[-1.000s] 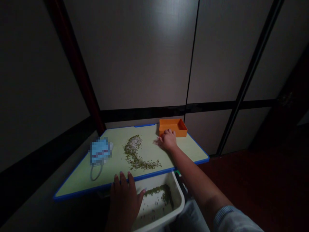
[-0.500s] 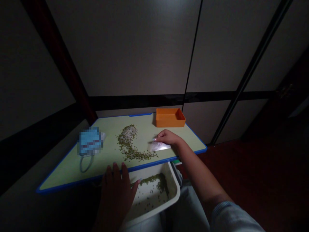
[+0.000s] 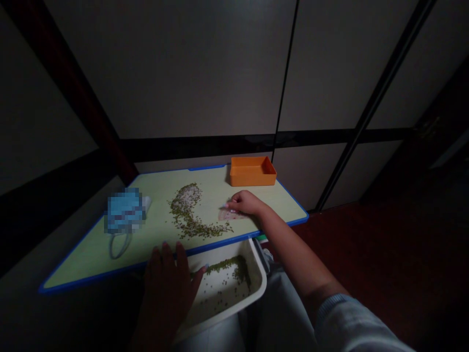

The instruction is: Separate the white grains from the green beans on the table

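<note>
My left hand (image 3: 166, 281) rests at the table's front edge, over the left part of the white tub (image 3: 262, 286). Its fingers are spread and it holds nothing. Small green beans or seeds (image 3: 240, 269) lie along the tub's far side, with loose ones across its floor. On the pale table, a curved spread of green and whitish grains (image 3: 185, 208) lies ahead of my hands. My right hand (image 3: 247, 202) is closed in a pinch, right of that spread, over a flat, thin, shiny plastic piece (image 3: 229, 215). What the fingertips grip is too small to make out.
An orange open box (image 3: 252, 179) stands at the table's back right. Toward the left lies a blurred blue packet (image 3: 124, 210) with a looped cord (image 3: 119, 247). The table (image 3: 88, 261) has a blue edge, and panelled doors (image 3: 198, 73) rise right behind it.
The view has shifted slightly, so everything sits a bit further left and higher. Glare on the plastic piece has faded. Both hands keep nearly the same pose, the right still pinched.
</note>
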`<action>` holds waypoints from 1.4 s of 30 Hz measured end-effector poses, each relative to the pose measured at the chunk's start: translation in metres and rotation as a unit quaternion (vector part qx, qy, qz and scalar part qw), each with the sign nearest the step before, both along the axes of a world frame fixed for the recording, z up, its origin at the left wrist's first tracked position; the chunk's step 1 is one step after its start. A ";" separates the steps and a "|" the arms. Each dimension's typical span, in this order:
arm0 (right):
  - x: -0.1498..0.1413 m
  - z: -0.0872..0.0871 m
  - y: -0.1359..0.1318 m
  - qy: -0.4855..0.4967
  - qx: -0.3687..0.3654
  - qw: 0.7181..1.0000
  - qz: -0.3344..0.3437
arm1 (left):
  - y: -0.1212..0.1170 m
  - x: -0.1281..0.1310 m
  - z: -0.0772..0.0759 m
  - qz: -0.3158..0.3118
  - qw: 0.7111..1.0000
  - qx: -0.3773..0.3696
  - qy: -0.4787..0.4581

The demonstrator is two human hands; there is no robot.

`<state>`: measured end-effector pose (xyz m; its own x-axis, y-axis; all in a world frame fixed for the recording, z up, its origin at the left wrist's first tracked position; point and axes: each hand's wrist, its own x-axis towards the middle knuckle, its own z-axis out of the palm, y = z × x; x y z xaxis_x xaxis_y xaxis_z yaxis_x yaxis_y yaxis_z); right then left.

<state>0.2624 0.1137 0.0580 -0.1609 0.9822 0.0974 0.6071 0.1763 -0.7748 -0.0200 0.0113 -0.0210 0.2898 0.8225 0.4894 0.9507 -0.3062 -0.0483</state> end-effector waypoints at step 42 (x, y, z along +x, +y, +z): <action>0.028 0.008 -0.010 -0.018 -0.017 0.997 -0.073 | 0.002 -0.003 0.002 0.003 1.000 0.002 0.029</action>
